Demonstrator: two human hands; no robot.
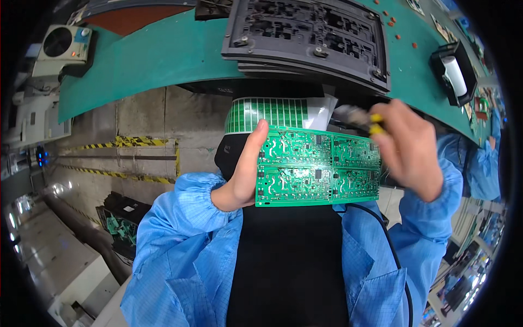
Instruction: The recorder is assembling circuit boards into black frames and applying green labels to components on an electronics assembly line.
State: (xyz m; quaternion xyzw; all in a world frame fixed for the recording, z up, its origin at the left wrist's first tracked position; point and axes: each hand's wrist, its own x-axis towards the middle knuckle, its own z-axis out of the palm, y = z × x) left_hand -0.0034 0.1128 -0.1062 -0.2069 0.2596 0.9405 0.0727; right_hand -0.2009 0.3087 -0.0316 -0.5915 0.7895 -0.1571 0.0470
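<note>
My left hand (246, 168) grips the left edge of a green circuit board panel (318, 169), thumb up along its side. The panel is tilted up in front of my body and carries several alike sections with small parts soldered on. Above its right end, my right hand (411, 147) is closed round a small tool with yellow parts (376, 124). A greyish, brush-like end points left from it, smeared by motion, so its exact kind is unclear. Behind the panel lies a white sheet with rows of green labels (272, 111), partly hidden by the panel.
A dark grey fixture plate (305, 52) with metal knobs overhangs the green table's (152, 71) near edge. Small orange pieces (397, 37) and a black holder with a white roll (454, 76) lie right. A fan unit (60, 43) stands left; a black bin (128, 210) holds green scraps.
</note>
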